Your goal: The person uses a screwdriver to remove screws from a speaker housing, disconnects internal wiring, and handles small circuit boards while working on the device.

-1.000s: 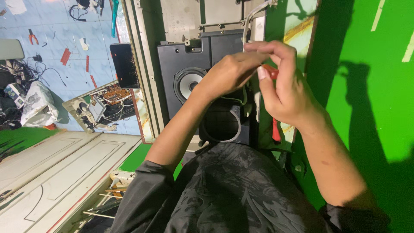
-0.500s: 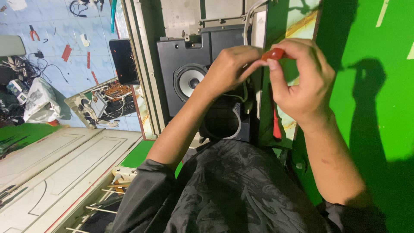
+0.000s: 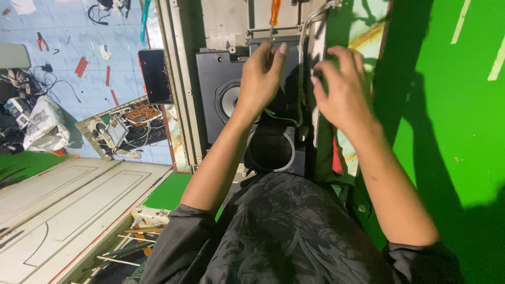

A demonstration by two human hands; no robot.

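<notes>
Left hand (image 3: 261, 73), arm outstretched, curls its fingers around a screwdriver shaft (image 3: 269, 44) – orange handle (image 3: 275, 11) above – over the black speaker box (image 3: 221, 94). Right hand (image 3: 344, 87) hovers beside it, fingers loosely bent, holding nothing, above a red tool (image 3: 336, 158).

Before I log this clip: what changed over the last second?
The hands came apart. The left hand moved up to the shaft of the orange-handled screwdriver; the right hand opened beside the grey cable, and the red piece it pinched no longer shows. The black speaker stayed put.
</notes>
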